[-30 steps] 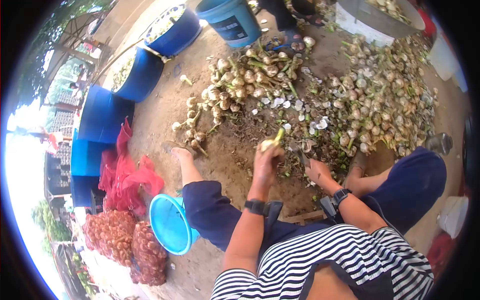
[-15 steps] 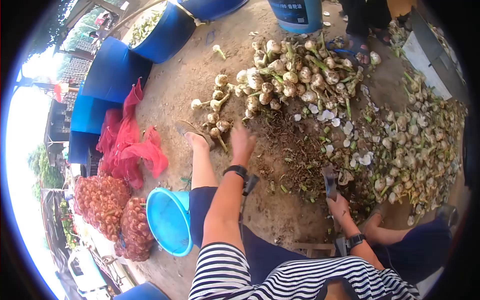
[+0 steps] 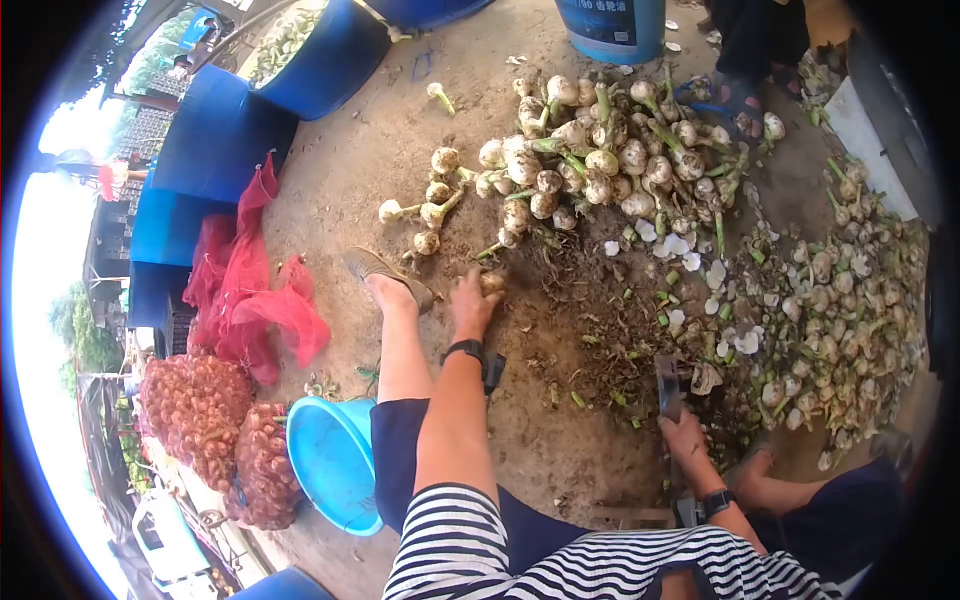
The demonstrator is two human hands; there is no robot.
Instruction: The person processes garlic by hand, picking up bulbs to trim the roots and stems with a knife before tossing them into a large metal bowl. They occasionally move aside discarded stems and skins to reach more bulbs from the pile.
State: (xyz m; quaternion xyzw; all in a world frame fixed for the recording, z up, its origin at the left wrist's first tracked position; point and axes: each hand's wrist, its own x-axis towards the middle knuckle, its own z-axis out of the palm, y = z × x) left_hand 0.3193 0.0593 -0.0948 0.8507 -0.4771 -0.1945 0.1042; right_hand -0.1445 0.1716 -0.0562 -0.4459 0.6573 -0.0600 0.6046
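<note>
My left hand is closed around a garlic bulb, which shows at its fingertips, low over the bare ground. Beyond it lie several loose garlic bulbs with short stems, then a large garlic heap. Low on the right, my right hand grips a tool with a flat, dull metal blade pointing away from me. The fingers hide its handle. Dry trimmings and white peelings are scattered beyond the blade.
A light blue bucket stands left of my leg, beside filled net bags and red netting. Large blue tubs line the upper left. A second garlic pile covers the right. Another person's foot is at the top right.
My left hand has drawn back toward me from the loose bulbs, now with a garlic bulb in it. Fewer bulbs lie there. My right hand keeps its hold on the blade tool.
</note>
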